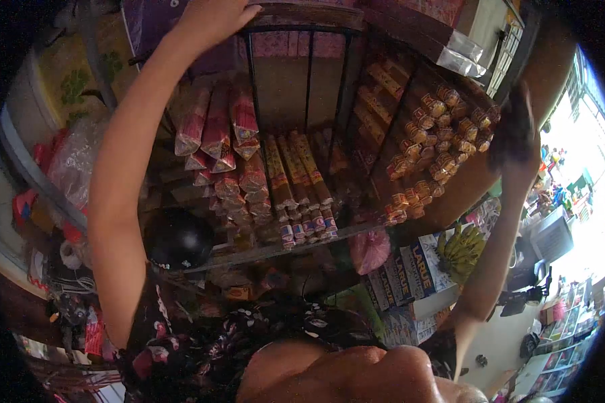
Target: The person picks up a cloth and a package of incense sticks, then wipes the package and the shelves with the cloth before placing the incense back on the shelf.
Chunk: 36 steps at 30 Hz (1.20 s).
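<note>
- Shelf (pixel 265 254), at centre, carries long wrapped packs (pixel 292 171).
- Left hand (pixel 213 20), at eleven o'clock, lies near the wooden rail (pixel 302 17); finger spread cannot be told.
- Right hand (pixel 519 158), between two and three o'clock, meets a blurred dark item (pixel 514 124); its fingers are hidden, grip unclear.
- Bananas (pixel 462 254) sit toward four o'clock.
</note>
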Each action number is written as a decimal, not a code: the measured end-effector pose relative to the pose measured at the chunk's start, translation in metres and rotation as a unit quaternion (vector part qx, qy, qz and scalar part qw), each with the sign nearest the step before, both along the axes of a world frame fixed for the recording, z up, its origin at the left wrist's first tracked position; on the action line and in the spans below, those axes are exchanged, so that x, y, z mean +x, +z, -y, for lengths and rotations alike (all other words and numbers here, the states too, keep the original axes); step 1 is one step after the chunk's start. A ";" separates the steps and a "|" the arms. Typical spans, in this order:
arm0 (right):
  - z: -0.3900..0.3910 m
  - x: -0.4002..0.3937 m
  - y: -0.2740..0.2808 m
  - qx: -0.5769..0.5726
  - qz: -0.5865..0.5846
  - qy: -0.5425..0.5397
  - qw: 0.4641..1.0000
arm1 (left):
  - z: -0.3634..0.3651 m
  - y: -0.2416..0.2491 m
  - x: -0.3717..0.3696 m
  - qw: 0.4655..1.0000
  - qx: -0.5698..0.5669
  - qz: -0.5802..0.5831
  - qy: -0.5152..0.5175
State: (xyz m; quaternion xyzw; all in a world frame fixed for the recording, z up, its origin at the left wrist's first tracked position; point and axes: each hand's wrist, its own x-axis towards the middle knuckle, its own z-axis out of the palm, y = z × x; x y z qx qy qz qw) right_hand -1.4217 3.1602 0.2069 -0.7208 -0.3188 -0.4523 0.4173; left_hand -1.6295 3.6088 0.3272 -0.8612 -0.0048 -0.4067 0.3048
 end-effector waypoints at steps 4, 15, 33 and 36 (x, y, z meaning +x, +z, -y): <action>0.052 -0.051 -0.125 0.092 -0.233 0.097 0.963 | 0.004 0.025 0.039 0.996 0.034 -0.067 0.055; 0.126 -0.183 -0.320 0.287 -0.380 -0.068 0.877 | 0.007 0.003 0.075 0.991 -0.030 -0.074 0.110; -0.056 -0.165 -0.122 0.385 -0.407 0.563 0.607 | 0.100 -0.058 -0.024 0.951 0.103 0.114 -0.269; -0.077 -0.182 -0.108 0.437 -0.404 0.586 0.549 | 0.143 -0.111 -0.025 0.931 0.031 0.071 -0.357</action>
